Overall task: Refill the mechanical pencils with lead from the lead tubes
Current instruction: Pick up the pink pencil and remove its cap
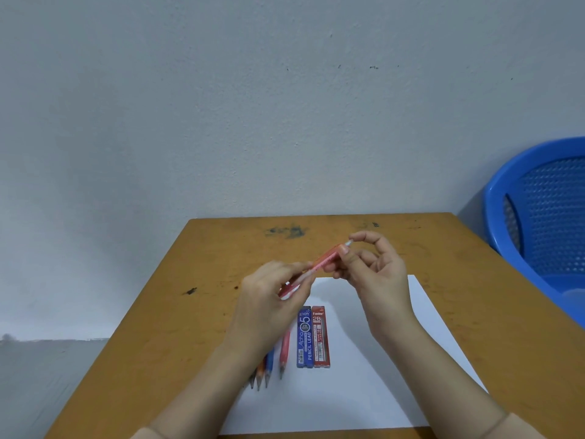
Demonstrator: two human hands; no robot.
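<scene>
1. Red mechanical pencil is in the air above the middle of the tabletop, slanting up from lower left to upper right, white end toward the far edge
2. Left hand: fingers curled round the lower half of the barrel, thumb and fingertips pinching it. The pencil's tip end is hidden behind the hand
3. Right hand: thumb pressed on the upper barrel, index finger curled over with its tip at the white end. The other fingers are loosely curled behind the barrel
4. White paper sheet covers the near half of the tabletop and runs to the near edge, under both forearms
5. Blue lead tube and red lead tube lie flat on the sheet, side by side and touching, blue on the left. Cannot tell if they are open
6. Just left of the tubes, on the sheet: spare red pencil, blue pencil, orange pencil, dark pencil. Tips point to the near edge, upper ends hidden by the left wrist
7. Dark smudge near the far edge; blue plastic chair beyond the right edge; grey wall behind
</scene>
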